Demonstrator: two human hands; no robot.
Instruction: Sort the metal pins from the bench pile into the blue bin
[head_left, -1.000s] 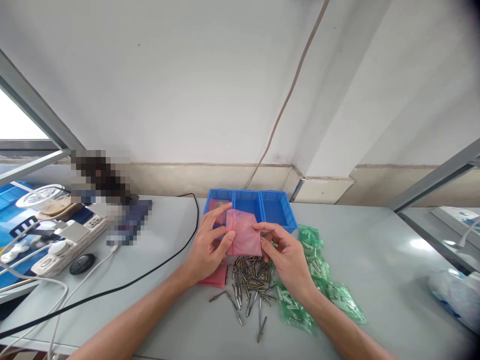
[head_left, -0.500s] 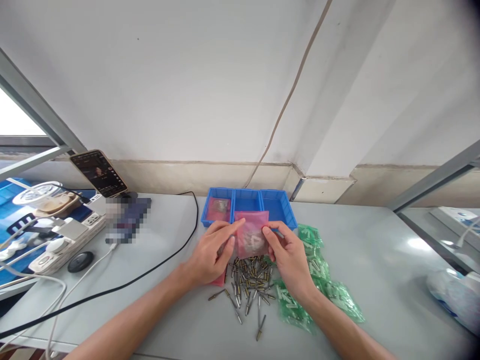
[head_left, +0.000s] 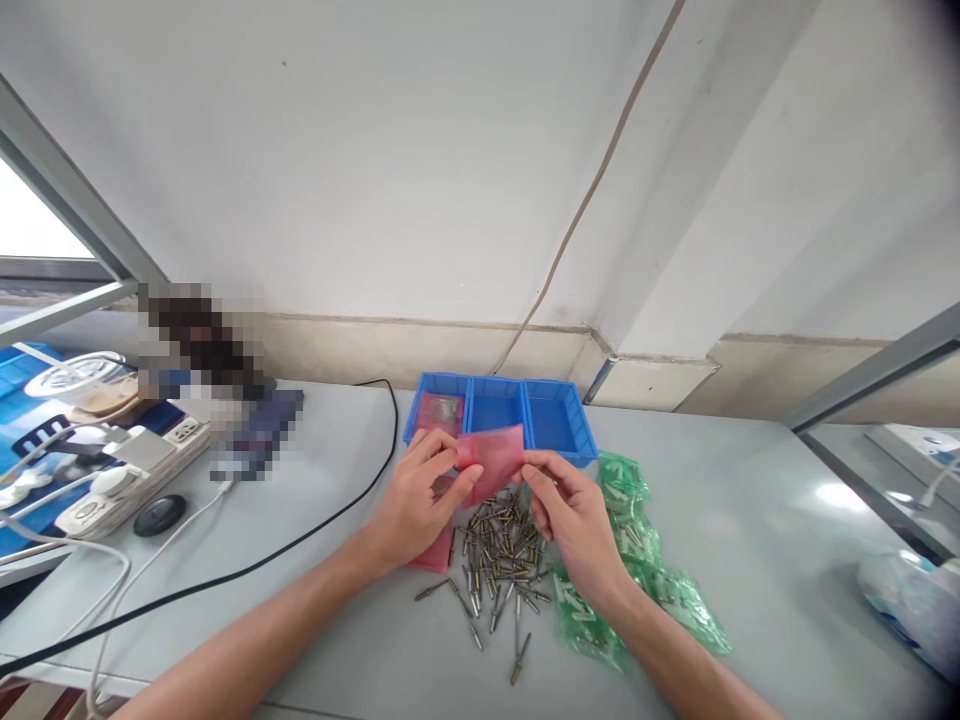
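Observation:
Both hands hold a small pink plastic bag (head_left: 491, 458) just above the grey table (head_left: 750, 560). My left hand (head_left: 417, 505) pinches its left edge between thumb and fingers. My right hand (head_left: 574, 520) pinches its right lower edge. Under the bag lies a loose heap of small metal pins (head_left: 499, 565). More pink bags (head_left: 433, 550) lie flat beneath my left hand. A row of three blue bins (head_left: 501, 410) stands just behind; the left bin holds a pink bag.
Green bags of small parts (head_left: 637, 560) lie to the right of the pins. A black cable (head_left: 315, 525) crosses the table on the left. Power strips with plugs (head_left: 120, 475) sit at the far left. A bluish-white bag (head_left: 911, 610) lies at the right edge.
The pink bag has been turned and tilted between my hands, from upright and flat towards me to lying lower and more edge-on. Both hands stayed in place over the pins.

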